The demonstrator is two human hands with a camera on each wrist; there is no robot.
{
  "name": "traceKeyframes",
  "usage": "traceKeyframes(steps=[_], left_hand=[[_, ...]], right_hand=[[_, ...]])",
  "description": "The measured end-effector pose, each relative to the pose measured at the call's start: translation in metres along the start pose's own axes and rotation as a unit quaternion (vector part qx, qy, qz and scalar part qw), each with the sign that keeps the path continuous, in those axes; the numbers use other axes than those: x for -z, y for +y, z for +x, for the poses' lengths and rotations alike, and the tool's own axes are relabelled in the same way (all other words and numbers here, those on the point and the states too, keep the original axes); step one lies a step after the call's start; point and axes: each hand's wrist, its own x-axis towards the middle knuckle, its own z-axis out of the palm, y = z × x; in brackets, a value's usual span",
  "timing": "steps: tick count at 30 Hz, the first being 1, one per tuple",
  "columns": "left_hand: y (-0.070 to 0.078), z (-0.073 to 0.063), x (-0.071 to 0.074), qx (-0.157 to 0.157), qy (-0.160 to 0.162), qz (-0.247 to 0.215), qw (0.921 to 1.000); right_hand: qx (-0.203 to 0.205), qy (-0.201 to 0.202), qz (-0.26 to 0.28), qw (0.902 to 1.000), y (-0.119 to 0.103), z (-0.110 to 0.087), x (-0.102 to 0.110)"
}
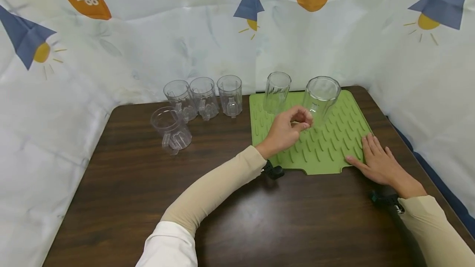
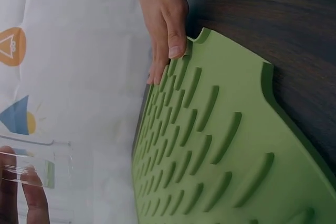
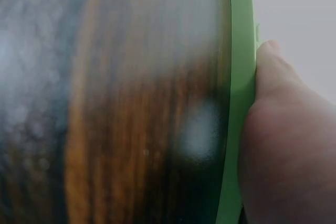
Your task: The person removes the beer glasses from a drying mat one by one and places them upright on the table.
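Observation:
In the head view my left hand (image 1: 286, 130) pinches a clear mug (image 1: 323, 93) by its side over the green ridged mat (image 1: 326, 149). I cannot tell whether this mug touches the mat. Its clear wall (image 2: 58, 182) shows beside my left fingertips (image 2: 34, 190) in the left wrist view. My right hand (image 1: 380, 164) lies flat with fingers spread on the mat's right front corner. A second clear glass (image 1: 276, 94) stands at the mat's back left, its handle not visible.
Several clear mugs with handles stand left of the mat: three in a back row, including one mug (image 1: 230, 94) nearest the mat, and one mug (image 1: 172, 129) in front. They rest on a dark wooden table (image 1: 122, 184). A white patterned cloth (image 1: 159, 40) hangs behind it.

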Motion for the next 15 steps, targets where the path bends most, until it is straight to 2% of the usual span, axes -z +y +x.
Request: traceKeyframes(steps=[8, 15], left_hand=[[0.002, -0.011, 0.008, -0.011, -0.028, 0.007, 0.9995], [0.002, -0.025, 0.02, -0.008, -0.041, 0.011, 0.9991]], right_hand=[[0.004, 0.004, -0.007, 1.0, 0.0, -0.001, 0.0], [0.005, 0.012, -0.001, 0.9999, -0.001, 0.001, 0.0]])
